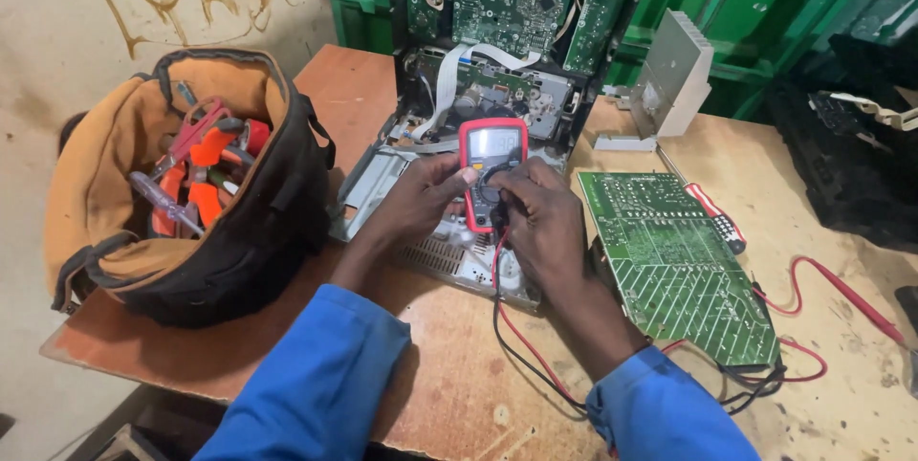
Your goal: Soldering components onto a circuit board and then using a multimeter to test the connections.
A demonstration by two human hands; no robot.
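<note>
Workbench surroundings

An open tool bag [191, 184] of pliers is seen at the left; a green circuit board [674, 260], a screwdriver [715, 215] and a red probe [856, 300] are laid on the wooden table [459, 394].

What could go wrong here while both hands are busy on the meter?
The multimeter is propped over the opened device chassis, held only by the left hand and right hand; it might slip onto the exposed parts. Its red and black leads trail toward the table edge and under the green circuit board; a snag could drag it.
</note>
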